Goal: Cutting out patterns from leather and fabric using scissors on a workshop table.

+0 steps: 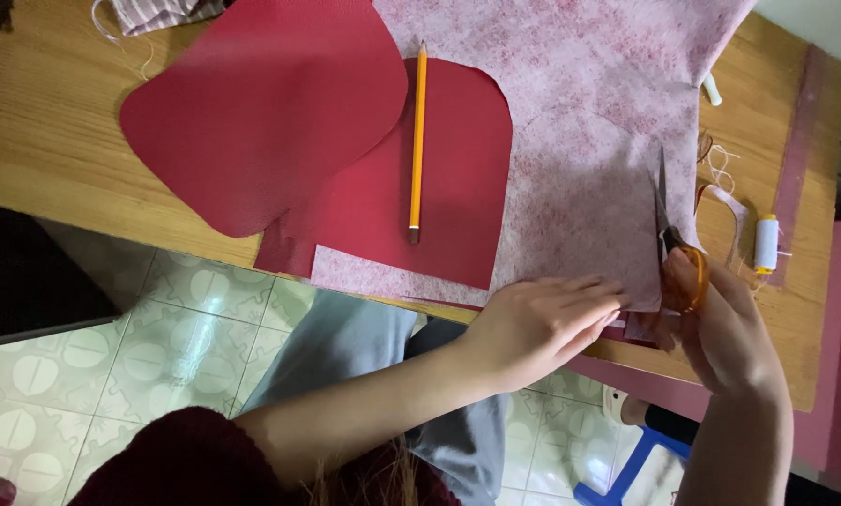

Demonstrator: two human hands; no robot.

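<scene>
My right hand (720, 323) grips orange-handled scissors (671, 245) whose blades point away from me along the right edge of a mottled pink sheet of lining material (580, 178). My left hand (542, 323) lies flat on the near edge of that sheet, fingers pressed together, holding it against the wooden table (45, 131). Two dark red rounded leather-like pieces lie to the left: a loose one (261, 112) on top and another (458, 169) partly under the pink sheet. A yellow pencil (417, 141) rests on the red piece.
A small spool of pale thread (766, 242) stands at the table's right side beside cut scraps (729, 201) and loose threads. Striped fabric (158, 14) lies at the far left corner. Below are a tiled floor (158, 328) and a blue stool (626, 473).
</scene>
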